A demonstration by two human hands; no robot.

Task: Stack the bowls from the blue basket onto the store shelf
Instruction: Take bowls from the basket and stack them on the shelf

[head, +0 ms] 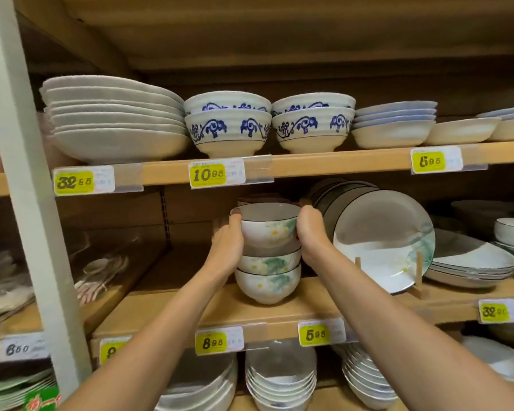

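Bowls (267,272) printed with green leaves and yellow flowers are standing three high on the middle board of the store shelf (190,304), at six o'clock from the frame's centre, as a person is steadying the top bowl (269,231) with both hands. At the bowl's nine o'clock the left hand (227,247) is gripping it, the thumb lying over the rim and the other fingers wrapping behind, mostly hidden. At its three o'clock the right hand (310,232) is cupping the wall, fingers pressed together and curving up to the rim. Whether the bowl is fully nesting cannot be told. Letting go before it is sitting square could be sending it sliding off, and a nudge toward three o'clock could be knocking the upright plate (383,241) leaning on its wooden stand (418,274) just beside. The boards are showing as bare tan wood edged with yellow price tags (218,341), and blue-patterned bowls (227,129) are filling the tier at twelve o'clock. The blue basket is not showing.
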